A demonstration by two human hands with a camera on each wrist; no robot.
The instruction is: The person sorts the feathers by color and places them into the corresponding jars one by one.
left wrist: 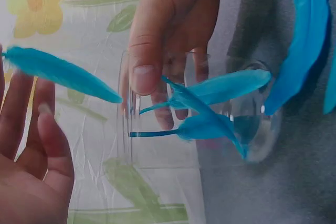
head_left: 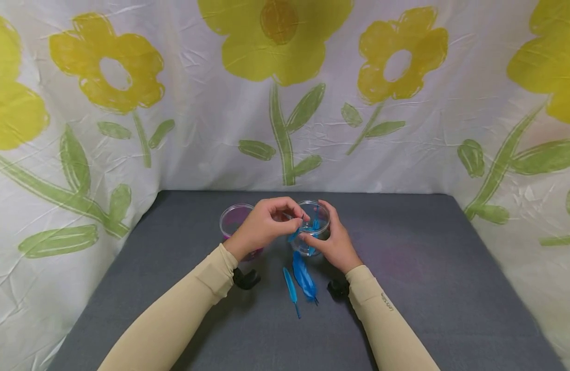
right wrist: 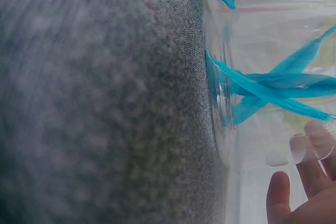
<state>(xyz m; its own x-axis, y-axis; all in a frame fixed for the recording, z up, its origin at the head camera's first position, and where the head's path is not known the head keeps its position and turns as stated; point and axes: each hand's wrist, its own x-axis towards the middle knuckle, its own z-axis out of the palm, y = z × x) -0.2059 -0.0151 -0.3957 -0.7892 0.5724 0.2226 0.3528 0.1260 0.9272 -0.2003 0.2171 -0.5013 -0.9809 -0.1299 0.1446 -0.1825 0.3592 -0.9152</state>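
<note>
My left hand pinches a blue feather by its quill end, just outside the mouth of a clear plastic jar. The feather's free tip hangs right at the jar's rim. Around the side of that jar my right hand curls, its thumb lying near the rim in the left wrist view. Several blue feathers stand crossed inside the jar. On the table in front of it lie a wide blue feather and a slimmer blue feather.
A second clear jar with pink or purple contents stands left of the first, partly hidden behind the left hand. The grey table reaches back to a white cloth printed with yellow flowers. Black devices sit under both wrists.
</note>
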